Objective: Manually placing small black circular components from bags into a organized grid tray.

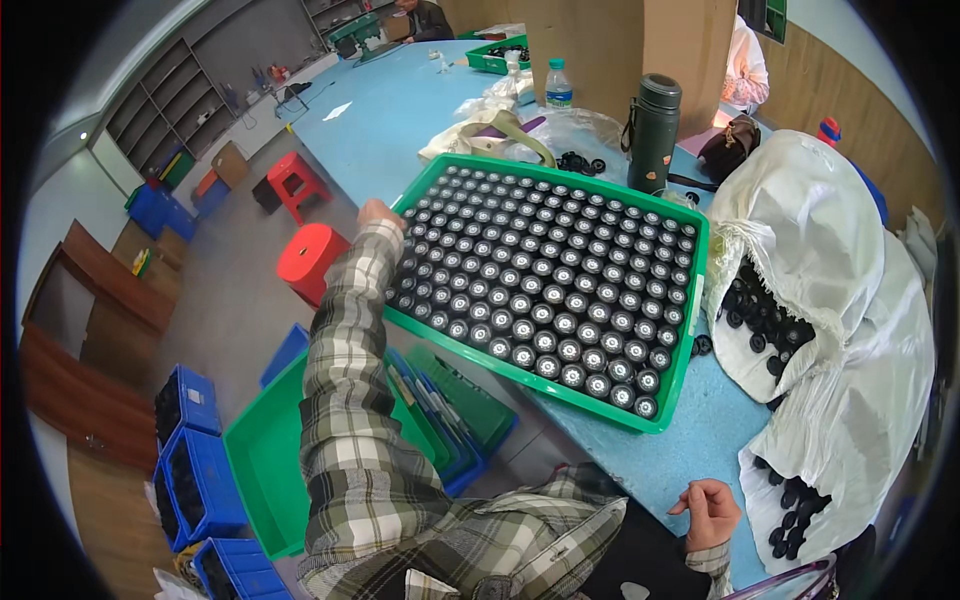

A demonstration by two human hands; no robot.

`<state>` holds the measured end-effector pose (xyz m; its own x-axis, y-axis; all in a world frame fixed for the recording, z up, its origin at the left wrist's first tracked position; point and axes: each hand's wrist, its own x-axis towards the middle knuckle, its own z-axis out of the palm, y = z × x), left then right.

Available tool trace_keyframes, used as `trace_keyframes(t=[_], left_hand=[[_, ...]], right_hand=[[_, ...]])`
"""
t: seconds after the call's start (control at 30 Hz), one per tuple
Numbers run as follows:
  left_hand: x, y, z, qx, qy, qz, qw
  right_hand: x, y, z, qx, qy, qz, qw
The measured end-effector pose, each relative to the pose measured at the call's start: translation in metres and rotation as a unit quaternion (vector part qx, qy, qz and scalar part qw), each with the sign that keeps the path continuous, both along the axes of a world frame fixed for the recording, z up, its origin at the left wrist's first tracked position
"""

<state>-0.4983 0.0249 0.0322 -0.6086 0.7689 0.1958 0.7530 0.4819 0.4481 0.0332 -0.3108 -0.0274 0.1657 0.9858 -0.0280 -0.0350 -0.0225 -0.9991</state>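
A shallow green tray (418, 330) rests on the blue table, packed with rows of round black pieces (545, 270) that have shiny silver centres. Reaching across to the tray's left side, my left hand (380, 214) is closed on the rim near its far corner; its fingertips are partly hidden. My right hand (708, 512) is at the near table edge, apart from the tray, its fingers curled closed. Whatever it may hold is hidden. To its right, white woven sacks (850, 400) lie open with loose black round parts (795, 515) spilling out.
Behind the tray stand a dark green flask (655, 130), a water bottle (558, 85) and crumpled plastic bags. An empty green bin (265, 450) and blue crates (200, 480) sit lower left, beside red stools (308, 258). Another person (425, 20) is at the table's far end.
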Motion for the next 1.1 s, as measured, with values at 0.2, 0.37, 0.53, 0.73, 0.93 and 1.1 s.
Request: trace_keyframes(t=[0.2, 0.37, 0.53, 0.73, 0.93, 1.1], left_hand=[[0.005, -0.008, 0.001, -0.026, 0.058, 0.058, 0.996], [0.004, -0.001, -0.003, -0.036, 0.059, 0.042, 0.997], [-0.006, 0.007, -0.021, -0.023, 0.095, 0.057, 0.994], [-0.030, 0.028, -0.001, 0.050, -0.094, -0.217, 0.970], [0.278, -0.063, 0.088, -0.013, -0.289, -0.557, 0.779], [0.415, -0.076, 0.041, -0.183, -0.121, -0.699, 0.681]], right_hand=[[-0.008, -0.002, 0.001, -0.006, -0.036, 0.000, 0.999], [-0.007, -0.006, -0.003, 0.015, -0.092, 0.018, 0.995], [0.000, -0.011, 0.000, 0.070, -0.211, 0.038, 0.974], [0.008, 0.001, 0.008, 0.162, -0.258, 0.037, 0.952], [0.031, -0.016, -0.002, 0.163, -0.259, 0.013, 0.952], [0.061, -0.044, -0.005, 0.197, -0.283, -0.047, 0.937]])
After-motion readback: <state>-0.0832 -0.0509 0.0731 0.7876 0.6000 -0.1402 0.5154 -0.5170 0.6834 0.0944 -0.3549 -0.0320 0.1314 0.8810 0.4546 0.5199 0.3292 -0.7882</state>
